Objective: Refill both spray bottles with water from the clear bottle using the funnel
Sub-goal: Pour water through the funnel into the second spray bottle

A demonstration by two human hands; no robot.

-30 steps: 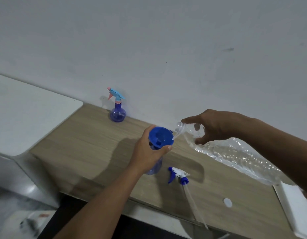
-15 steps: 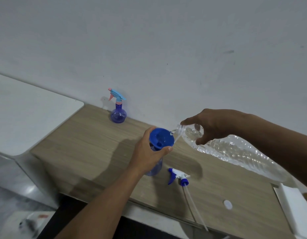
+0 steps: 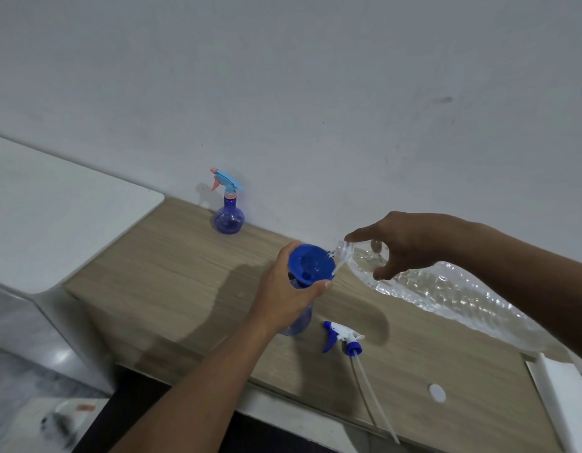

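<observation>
A blue funnel (image 3: 310, 263) sits in the neck of a blue spray bottle (image 3: 297, 323) standing mid-table. My left hand (image 3: 288, 294) grips the bottle's neck just under the funnel. My right hand (image 3: 402, 245) holds the clear bottle (image 3: 446, 297) near its neck, tilted with the mouth over the funnel's right rim; water runs into the funnel. This bottle's white-and-blue trigger head (image 3: 341, 341) with its long tube lies on the table to the right. A second blue spray bottle (image 3: 227, 210), with a light-blue and pink trigger, stands by the wall.
The wooden table (image 3: 172, 266) runs along a white wall. A white cap (image 3: 436, 393) lies near the front right edge. A white box (image 3: 564, 397) stands at the right end, and a white surface (image 3: 54, 217) adjoins the table's left end.
The clear bottle's rear end has risen a little, and its mouth has come closer over the funnel's rim. My left hand still holds the spray bottle in place.
</observation>
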